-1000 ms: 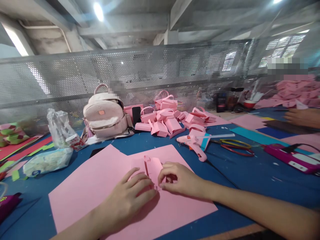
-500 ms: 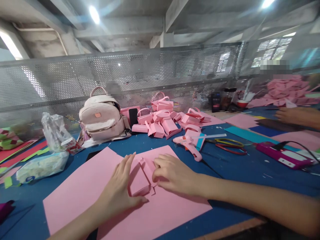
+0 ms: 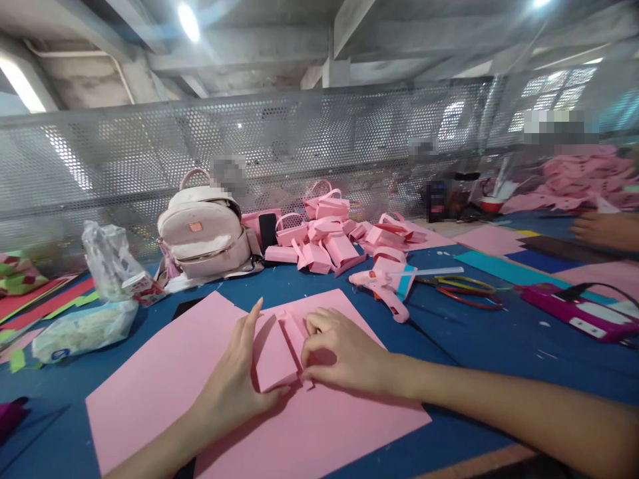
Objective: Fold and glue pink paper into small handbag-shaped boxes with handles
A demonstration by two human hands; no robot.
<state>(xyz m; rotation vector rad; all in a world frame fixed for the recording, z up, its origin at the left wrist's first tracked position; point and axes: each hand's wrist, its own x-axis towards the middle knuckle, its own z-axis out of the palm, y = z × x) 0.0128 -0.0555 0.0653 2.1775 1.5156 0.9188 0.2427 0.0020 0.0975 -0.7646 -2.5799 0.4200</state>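
1. Step in hand, my read via the head cam: lining up or pressing the folds of a small folded pink box w/ its upright side flap.
2. Box loc: on the large pink sheet, btwn both hands, atop the blue table.
3. L hand: spread wide, cupped round the box's left side, thumb along the near edge. Reads as steadying, not a tight grip.
4. R hand: narrow, fingers curled, thumb tip low by the flap's near end. Can't tell if it's pinching the flap or just pushing on it.
5. Next move, IMO, calls for L hand kept light so the thin walls don't buckle, plus small, even R-hand pressure along the flap. I'd want edges flush before any hard crease.
6. Nearby: glue gun w/ stick in, beyond R hand, touched by neither hand; yellow/red-handled tool to its right. Pile of pink paper bags farther back, next to the backpack.
7. Far right: co-worker's hand, well apart from mine.
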